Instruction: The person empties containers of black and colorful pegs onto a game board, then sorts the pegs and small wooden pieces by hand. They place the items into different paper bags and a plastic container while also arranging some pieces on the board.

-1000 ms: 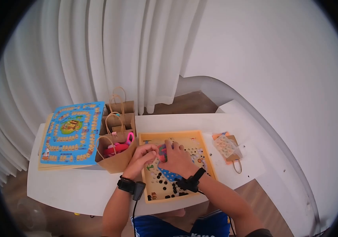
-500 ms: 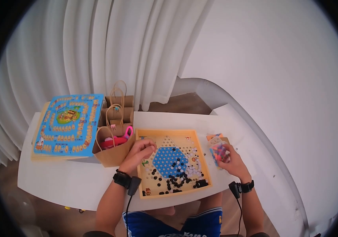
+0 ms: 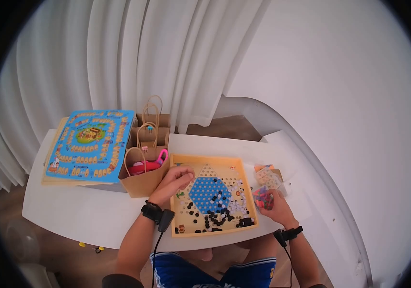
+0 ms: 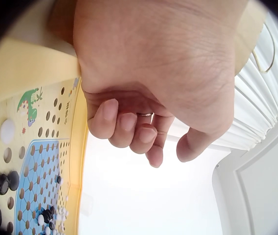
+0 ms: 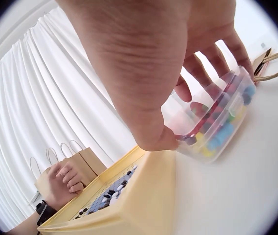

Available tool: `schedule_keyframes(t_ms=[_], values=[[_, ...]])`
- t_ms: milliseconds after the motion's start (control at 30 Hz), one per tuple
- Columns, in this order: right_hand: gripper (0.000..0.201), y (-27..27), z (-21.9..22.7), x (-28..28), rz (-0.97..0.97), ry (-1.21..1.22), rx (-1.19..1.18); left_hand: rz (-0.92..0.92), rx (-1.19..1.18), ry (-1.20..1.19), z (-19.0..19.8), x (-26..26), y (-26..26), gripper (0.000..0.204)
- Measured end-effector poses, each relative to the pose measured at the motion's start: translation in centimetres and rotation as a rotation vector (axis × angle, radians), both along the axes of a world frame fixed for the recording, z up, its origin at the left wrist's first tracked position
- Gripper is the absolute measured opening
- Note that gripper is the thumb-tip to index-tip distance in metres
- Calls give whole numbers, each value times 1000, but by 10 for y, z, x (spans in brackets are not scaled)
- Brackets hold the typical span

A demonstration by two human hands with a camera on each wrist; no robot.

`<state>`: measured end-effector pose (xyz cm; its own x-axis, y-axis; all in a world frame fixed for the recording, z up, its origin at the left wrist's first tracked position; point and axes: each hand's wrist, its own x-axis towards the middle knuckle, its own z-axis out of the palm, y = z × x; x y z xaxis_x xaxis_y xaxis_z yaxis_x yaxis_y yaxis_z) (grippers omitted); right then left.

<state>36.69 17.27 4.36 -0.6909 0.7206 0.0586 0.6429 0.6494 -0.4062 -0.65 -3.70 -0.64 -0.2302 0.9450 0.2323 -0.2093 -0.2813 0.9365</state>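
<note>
My right hand (image 3: 281, 209) grips a small clear plastic box (image 5: 222, 125) of colourful pieces, thumb on one side and fingers on the other. The box is at the white table, just right of the wooden game board (image 3: 175, 225). My left hand (image 3: 172, 185) hovers by the board's left edge, its fingers loosely curled around nothing; a ring shows on one finger in the left wrist view. Black and white round pieces (image 3: 217, 218) lie scattered over the board's lower and right parts, some on its blue hexagon (image 3: 203, 194).
A second clear box (image 3: 269, 178) with pale pieces lies on orange and brown paper beyond my right hand. Left of the board stand brown paper bags (image 3: 136, 186), the nearest holding pink and red items. A blue printed game board (image 3: 90, 153) lies flat at far left.
My right hand has carried the box of colourful pieces from above the board to the table at its right, then slightly nearer me. The left hand stays at the board's left edge.
</note>
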Motion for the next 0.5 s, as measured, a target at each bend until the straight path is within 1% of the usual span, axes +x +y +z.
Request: schedule_keyframes(t_ms=[67,200,267,500], values=[[59,3,-6,3,119,50,67,0,-8,0,0,0,0,18],[55,-1,-2,2,125,29,56,8,-4,30,1,0,0,21],[54,2,-4,4,157,50,80,19,-7,41,4,2,-1,22],[57,-1,4,3,180,19,80,19,-14,41,7,3,-1,28]])
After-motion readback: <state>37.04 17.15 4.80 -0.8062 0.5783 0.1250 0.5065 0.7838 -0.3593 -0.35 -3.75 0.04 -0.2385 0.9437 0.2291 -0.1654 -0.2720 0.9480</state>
